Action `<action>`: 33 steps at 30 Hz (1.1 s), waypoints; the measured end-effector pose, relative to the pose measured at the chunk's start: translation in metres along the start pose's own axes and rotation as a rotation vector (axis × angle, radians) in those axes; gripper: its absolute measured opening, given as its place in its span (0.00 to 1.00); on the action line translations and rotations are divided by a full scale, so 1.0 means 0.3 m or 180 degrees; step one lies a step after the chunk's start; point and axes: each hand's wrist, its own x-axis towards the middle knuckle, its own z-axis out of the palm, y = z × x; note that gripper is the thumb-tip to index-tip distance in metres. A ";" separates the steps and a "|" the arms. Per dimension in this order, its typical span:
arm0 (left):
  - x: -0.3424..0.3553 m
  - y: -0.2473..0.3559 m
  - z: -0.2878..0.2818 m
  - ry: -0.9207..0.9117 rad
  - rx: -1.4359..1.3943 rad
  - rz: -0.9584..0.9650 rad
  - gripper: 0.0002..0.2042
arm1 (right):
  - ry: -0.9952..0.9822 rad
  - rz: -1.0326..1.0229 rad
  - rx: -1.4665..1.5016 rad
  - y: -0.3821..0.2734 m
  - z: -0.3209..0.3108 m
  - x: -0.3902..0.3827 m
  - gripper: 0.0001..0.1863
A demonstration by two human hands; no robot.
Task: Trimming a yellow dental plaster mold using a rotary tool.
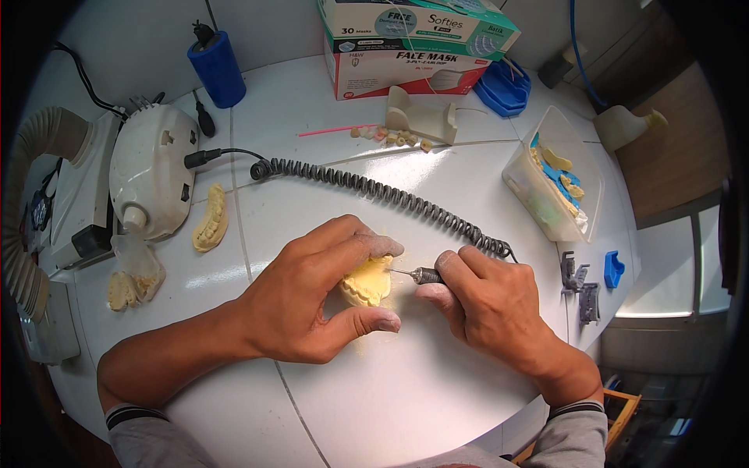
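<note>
Hands (312,292) (498,304), two, hold one yellow cast (367,283) and one handpiece (427,275).

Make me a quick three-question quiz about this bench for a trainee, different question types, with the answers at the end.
1. Which hand holds the rotary handpiece?
2. True or false: the yellow dental cast lies loose on the table, with no hand on it.
3. Pick one. The plug at the far left end of the coiled black cord meets which item?
A. the blue cylinder
B. the white control box
C. the clear plastic tub

Key:
1. The right hand.
2. False; the left hand holds it between thumb and fingers.
3. B.
</note>
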 end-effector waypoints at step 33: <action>0.000 0.002 0.002 -0.0005 0.0024 0.0027 0.33 | -0.0003 0.0083 0.0079 0.003 -0.001 -0.002 0.20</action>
